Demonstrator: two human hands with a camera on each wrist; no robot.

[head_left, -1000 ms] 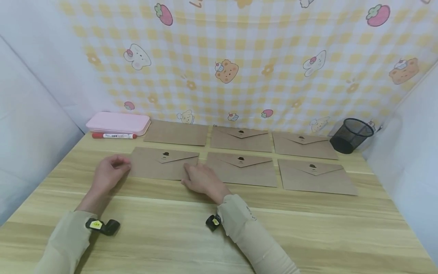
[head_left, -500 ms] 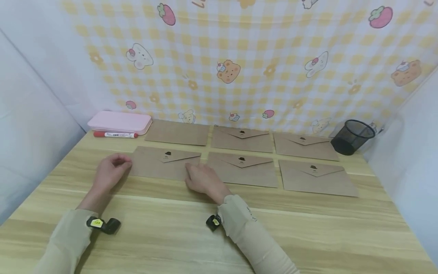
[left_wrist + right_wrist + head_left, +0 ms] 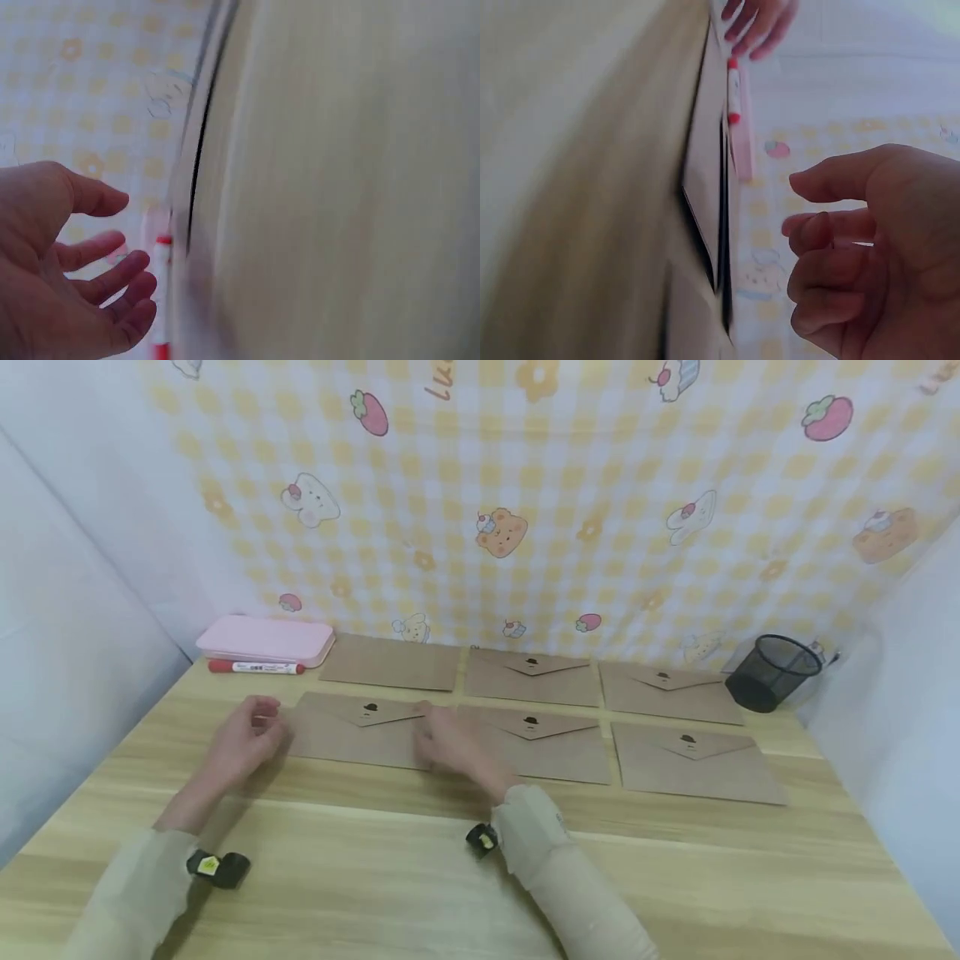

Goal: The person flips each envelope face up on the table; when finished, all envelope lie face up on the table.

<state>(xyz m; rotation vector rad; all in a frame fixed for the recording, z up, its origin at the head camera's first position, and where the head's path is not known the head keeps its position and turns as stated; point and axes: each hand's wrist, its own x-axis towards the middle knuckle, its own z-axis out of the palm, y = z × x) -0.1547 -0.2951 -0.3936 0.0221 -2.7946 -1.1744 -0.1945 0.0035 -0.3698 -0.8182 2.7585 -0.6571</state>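
A brown envelope (image 3: 345, 739) with a small hat print on its flap lies flat at the front left of two rows of such envelopes. My left hand (image 3: 243, 739) hovers by its left edge, and the left wrist view shows loosely bent fingers (image 3: 139, 262) with nothing in them. Over the right end of that envelope, and blurred, is my right hand (image 3: 459, 743). In the right wrist view its thumb is apart from its loosely curled fingers (image 3: 821, 274), which hold nothing. Right of it lies the front middle envelope (image 3: 558, 760), partly covered by the hand.
Along the back lie a plain-faced envelope (image 3: 390, 662) and two flap-up ones, with another envelope (image 3: 693, 768) at front right. A pink case (image 3: 262, 641) and a red-and-white marker (image 3: 257, 667) sit at back left. A black mesh pen holder (image 3: 776, 672) tilts at back right.
Both hands have come off the front-left envelope's edges. The right hand has lifted and shifted slightly right; the left hand's fingers have spread. The envelopes keep their layout while the head view has tilted up.
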